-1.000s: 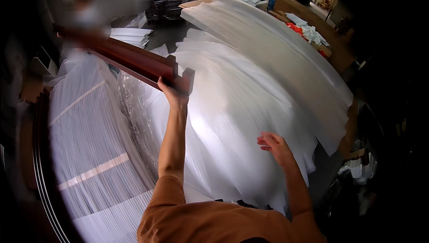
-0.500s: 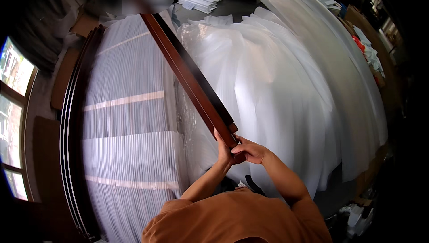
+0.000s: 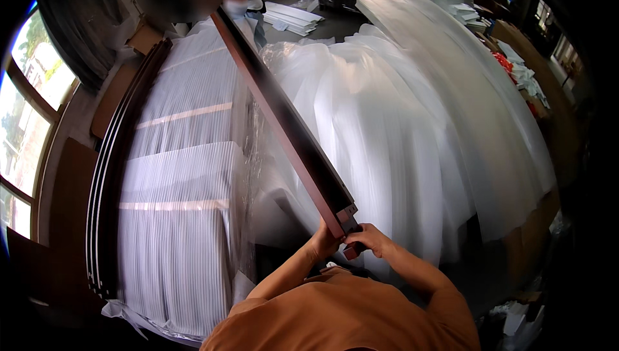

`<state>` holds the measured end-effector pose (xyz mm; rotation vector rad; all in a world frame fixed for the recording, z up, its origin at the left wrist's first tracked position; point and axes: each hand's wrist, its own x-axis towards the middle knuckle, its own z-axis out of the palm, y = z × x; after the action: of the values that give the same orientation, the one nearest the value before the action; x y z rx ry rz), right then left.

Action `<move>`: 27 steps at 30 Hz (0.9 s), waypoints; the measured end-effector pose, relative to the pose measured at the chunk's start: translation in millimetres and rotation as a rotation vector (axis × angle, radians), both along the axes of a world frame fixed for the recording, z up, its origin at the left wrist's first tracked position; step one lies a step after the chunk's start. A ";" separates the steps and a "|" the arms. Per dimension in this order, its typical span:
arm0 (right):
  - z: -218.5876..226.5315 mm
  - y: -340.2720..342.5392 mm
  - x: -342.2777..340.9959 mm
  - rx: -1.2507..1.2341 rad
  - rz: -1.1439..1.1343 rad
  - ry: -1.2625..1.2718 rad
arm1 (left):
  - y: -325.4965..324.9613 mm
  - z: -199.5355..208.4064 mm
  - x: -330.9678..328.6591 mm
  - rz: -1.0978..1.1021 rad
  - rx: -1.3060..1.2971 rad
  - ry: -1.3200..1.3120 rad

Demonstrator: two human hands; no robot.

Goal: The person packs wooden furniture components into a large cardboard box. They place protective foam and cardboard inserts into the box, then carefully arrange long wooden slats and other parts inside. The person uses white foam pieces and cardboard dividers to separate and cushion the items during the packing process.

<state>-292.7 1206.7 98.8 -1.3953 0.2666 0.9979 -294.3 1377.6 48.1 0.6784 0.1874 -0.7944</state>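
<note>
Long, straight, grooved reddish-brown beam [image 3: 284, 119] slants from near centre to far left. Left hand [image 3: 324, 241] wrapped around its near end, some fingers hidden; right hand [image 3: 373, 239] pinching the near tip. Film-wrapped white ribbed stack [image 3: 174, 248] left, draped translucent white sheeting [image 3: 380, 138] right.
</note>
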 end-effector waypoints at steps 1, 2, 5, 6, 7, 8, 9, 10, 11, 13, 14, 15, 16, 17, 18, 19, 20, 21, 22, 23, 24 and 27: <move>-3.7 -9.3 -25.8 -0.012 -0.015 -0.015 | -3.8 14.6 -17.0 -0.064 -0.048 0.053; -2.4 -16.9 -47.7 -0.024 -0.035 -0.031 | -9.0 31.9 -35.3 -0.133 -0.092 0.108; 2.4 -23.9 -109.5 -0.015 -0.142 -0.086 | -12.3 48.3 -83.5 -0.211 -0.177 0.196; -6.6 -23.5 -130.1 -0.048 -0.163 -0.140 | -9.2 52.1 -96.3 -0.238 -0.154 0.271; 2.2 -20.1 -145.5 -0.086 -0.144 -0.119 | 1.5 37.2 -105.5 -0.281 -0.177 0.305; 11.8 -21.8 -155.1 -0.140 -0.134 -0.097 | 0.4 92.0 -110.8 -0.270 -0.025 0.211; 0.8 -20.4 -169.2 -0.254 -0.080 -0.180 | 4.5 97.7 -119.5 -0.174 0.013 0.182; 2.2 -19.4 -182.0 -0.313 -0.109 -0.257 | 16.3 89.6 -128.7 -0.146 -0.066 0.154; 3.2 -17.3 -189.6 -0.457 -0.100 -0.325 | 14.1 99.5 -138.4 -0.107 -0.136 0.170; 8.8 -14.2 -200.8 -0.619 -0.070 -0.409 | 11.3 98.7 -148.9 -0.057 -0.148 0.046; 11.8 -16.3 -206.5 -0.656 -0.112 -0.436 | 8.5 87.8 -151.6 0.020 -0.136 0.056; 15.5 -12.4 -211.1 -0.705 -0.134 -0.453 | 8.0 78.2 -153.9 0.091 0.022 0.039; 19.3 -13.0 -214.8 -0.754 -0.166 -0.462 | 1.2 66.3 -152.2 0.150 0.184 0.017; 26.6 -18.6 -214.0 -0.745 -0.136 -0.447 | -4.8 58.0 -151.3 0.213 0.344 -0.011; 32.5 -29.7 -214.4 -0.747 -0.107 -0.429 | -16.9 58.4 -150.8 0.221 0.419 -0.052; 30.3 -37.0 -218.3 -0.725 -0.116 -0.460 | -24.9 62.4 -154.0 0.213 0.397 -0.048; 31.9 -42.1 -226.2 -0.669 -0.187 -0.470 | -33.3 69.3 -157.8 0.207 0.373 -0.043; 36.9 -52.0 -228.5 -0.666 -0.178 -0.477 | -38.8 75.2 -155.7 0.124 0.346 -0.026; 42.1 -60.9 -228.8 -0.654 -0.165 -0.487 | -47.2 76.5 -156.6 0.141 0.359 -0.103; 51.0 -73.3 -231.2 -0.649 -0.177 -0.499 | -57.4 76.7 -157.0 0.137 0.338 -0.121; 57.3 -87.1 -233.5 -0.645 -0.196 -0.508 | -69.9 78.2 -156.6 0.125 0.318 -0.138; 63.9 -138.5 -232.9 -0.642 -0.229 -0.588 | -124.5 98.6 -159.3 0.129 0.365 -0.166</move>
<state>-525.5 1068.2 162.6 -2.1154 0.3077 0.2764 -453.6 1253.1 146.8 1.0618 0.2254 -0.5809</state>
